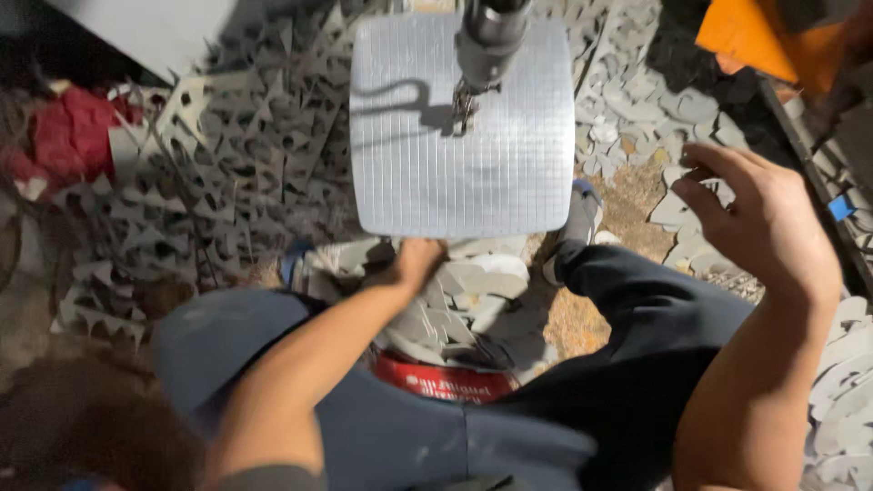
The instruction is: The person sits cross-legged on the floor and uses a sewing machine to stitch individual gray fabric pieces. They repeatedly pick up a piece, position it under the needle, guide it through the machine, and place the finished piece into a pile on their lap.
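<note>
My left hand (414,261) reaches down under the front edge of a square grey gridded machine table (409,173), into a pile of grey cut pieces (473,300); its fingers are hidden, so whether it holds one is unclear. My right hand (764,214) is raised at the right with fingers apart and nothing in it. A metal spindle with a thin blade (486,45) comes down onto the gridded table.
A red bucket (446,380) sits between my knees under the cut pieces. Grey jagged offcut strips (209,173) cover the floor at the left, more grey pieces (655,100) at the right. Red cloth (68,136) lies far left, an orange object (755,36) top right.
</note>
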Demonstrator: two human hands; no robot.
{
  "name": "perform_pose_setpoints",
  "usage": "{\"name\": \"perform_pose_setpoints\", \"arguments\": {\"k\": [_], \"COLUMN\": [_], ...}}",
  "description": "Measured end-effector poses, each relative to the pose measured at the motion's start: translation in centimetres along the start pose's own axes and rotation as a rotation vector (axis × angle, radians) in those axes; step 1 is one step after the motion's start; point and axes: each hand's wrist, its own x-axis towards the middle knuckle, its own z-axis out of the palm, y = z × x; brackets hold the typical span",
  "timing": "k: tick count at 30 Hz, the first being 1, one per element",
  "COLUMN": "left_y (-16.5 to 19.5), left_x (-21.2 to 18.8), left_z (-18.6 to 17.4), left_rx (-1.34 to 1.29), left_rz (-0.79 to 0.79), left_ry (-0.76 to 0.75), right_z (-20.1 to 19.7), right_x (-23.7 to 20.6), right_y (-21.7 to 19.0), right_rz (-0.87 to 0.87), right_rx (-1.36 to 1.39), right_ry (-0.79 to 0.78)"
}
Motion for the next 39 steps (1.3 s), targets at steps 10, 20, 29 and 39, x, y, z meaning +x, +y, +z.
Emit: {"name": "perform_pose_setpoints", "arguments": {"k": [10,20,29,39], "left_y": [-1.8,-5.5,-5.7,-5.7], "left_x": [-4.8,-2.5,-3.2,-3.2], "left_z": [-12.3,-9.2,-9.3,-10.0], "left_rx": [-1.015,-0.385,-0.479,-0.462], "left_rz": [-0.110,-0.010,0.027,0.064], "left_ry": [-0.036,0.734,0.673,0.663], "right_z": [4.2,8.0,7.8,7.3], "right_x": [0.5,2.1,1.7,2.1], "right_y": [-8.1,-9.5,-11.9,-9.6], "right_rz": [0.013,-0.119,-0.310,-0.307], "right_rx": [0.766,0.336,-0.027,0.007], "right_ry": [-0.346,0.130,-0.058,-0.039]}}
